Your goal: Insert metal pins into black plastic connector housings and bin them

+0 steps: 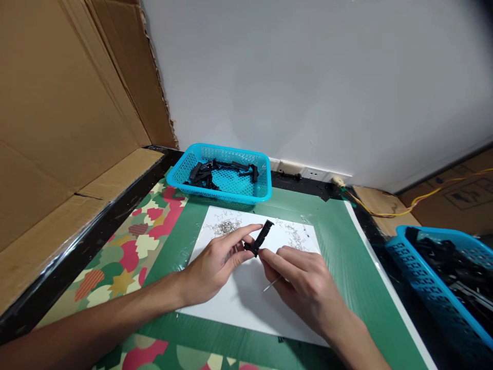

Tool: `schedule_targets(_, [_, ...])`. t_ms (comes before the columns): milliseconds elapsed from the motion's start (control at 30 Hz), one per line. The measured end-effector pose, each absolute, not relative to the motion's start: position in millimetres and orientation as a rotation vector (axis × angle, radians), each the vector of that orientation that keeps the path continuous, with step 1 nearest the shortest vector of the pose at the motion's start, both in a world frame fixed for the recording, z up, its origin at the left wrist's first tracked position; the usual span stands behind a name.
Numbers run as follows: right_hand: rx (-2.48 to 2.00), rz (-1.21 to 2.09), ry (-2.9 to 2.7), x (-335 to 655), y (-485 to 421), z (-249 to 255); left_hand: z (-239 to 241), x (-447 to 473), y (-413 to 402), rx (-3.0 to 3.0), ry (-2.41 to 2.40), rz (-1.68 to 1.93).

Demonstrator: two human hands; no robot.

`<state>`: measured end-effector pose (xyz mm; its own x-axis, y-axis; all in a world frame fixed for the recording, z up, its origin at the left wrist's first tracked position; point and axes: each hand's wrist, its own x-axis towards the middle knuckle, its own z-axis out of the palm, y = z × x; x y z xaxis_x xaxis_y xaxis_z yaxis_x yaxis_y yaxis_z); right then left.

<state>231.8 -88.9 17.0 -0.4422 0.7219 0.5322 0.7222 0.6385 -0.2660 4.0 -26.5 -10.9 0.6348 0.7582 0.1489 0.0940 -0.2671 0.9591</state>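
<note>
My left hand (215, 264) pinches a black plastic part (262, 237) between thumb and fingers, its long narrow body tilted up to the right. Close against the part's lower end are the fingertips of my right hand (302, 280); whether they grip something small there is hidden. A thin metal tool (271, 283) is held in my right hand, its bare end sticking out down and to the left. Below both hands lies a white sheet (246, 308). On it are a pile of small metal pieces (227, 226) at left and scattered ones (296, 239) at right.
A blue basket (219, 194) with several black parts stands behind the sheet. Another blue basket (419, 277), heaped with black parts, is at right. Cardboard (77, 77) walls the left side. Sockets (314, 173) and a yellow cable (419, 198) run along the wall.
</note>
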Motion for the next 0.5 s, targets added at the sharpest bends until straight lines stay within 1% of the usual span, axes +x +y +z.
schedule_targets(267, [-1.031, 0.093, -2.177, 234.9, -86.5, 11.6, -9.2, 4.0, -27.7, 1.703, 0.689, 0.748])
schedule_targets(500, [-1.016, -0.113, -2.313, 234.4, -87.8, 14.6, -8.9, 4.5, -28.0, 1.604, 0.679, 0.711])
